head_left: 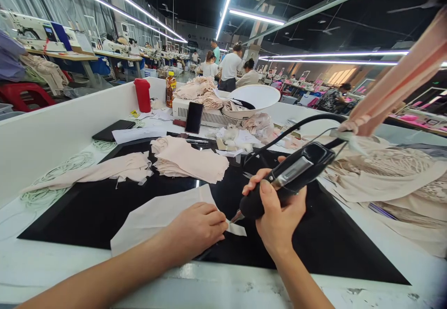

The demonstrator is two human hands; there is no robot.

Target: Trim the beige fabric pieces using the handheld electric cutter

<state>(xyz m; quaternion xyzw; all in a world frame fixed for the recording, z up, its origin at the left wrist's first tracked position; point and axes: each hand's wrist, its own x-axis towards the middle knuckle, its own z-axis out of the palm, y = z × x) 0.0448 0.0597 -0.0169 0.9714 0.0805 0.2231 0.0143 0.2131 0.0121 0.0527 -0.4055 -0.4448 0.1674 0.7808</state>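
Note:
A pale pink fabric piece [159, 216] lies flat on a black mat [87, 211] in front of me. My left hand [197, 227] rests on its right edge, fingers curled down and pinching the cloth near a small white tab [236, 229]. My right hand [277, 218] is wrapped round a black corded hand tool [289, 176], held slanted with its metal tip [237, 216] touching the fabric next to the tab. The tool's black cable [296, 127] arcs up and away to the right.
Stacks of pink cut pieces [190, 160] lie further back on the mat. Behind are a phone [194, 117], white basket [209, 115], red cup [143, 94], bottle [170, 88] and white bowl [256, 97]. Lace fabric [387, 169] piles at right. A white wall [52, 132] borders the left. People stand beyond.

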